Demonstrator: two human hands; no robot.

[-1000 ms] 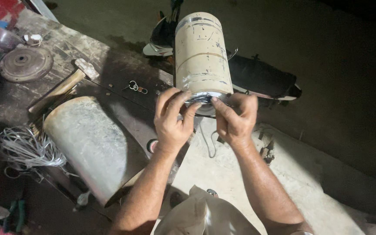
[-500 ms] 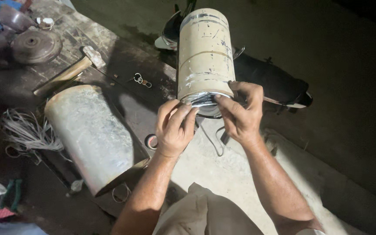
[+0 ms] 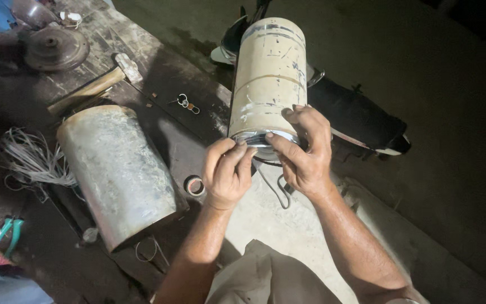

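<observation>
Both hands grip the near rim of a cream metal cylinder held in the air.

The fingers (image 3: 237,155) of the left hand (image 3: 227,174) are pinched together on the bright metal rim at the cylinder's near end; the right hand (image 3: 305,152) is clamped around the same rim from the right side. The cylinder (image 3: 268,73) is cream-coloured, scratched and marked with dark streaks, with a faint seam band across its middle, and it points away from the person. Left of the hands, a second, grey cylinder (image 3: 116,171) lies on the table (image 3: 158,73), just beside a small tape roll (image 3: 194,185). Farther left are a wire bundle (image 3: 29,160), green-handled pliers (image 3: 5,233), a hammer (image 3: 94,84) and a metal disc (image 3: 54,48). A dark, open floor (image 3: 423,67) extends far and right beyond a parked scooter (image 3: 355,115).
</observation>
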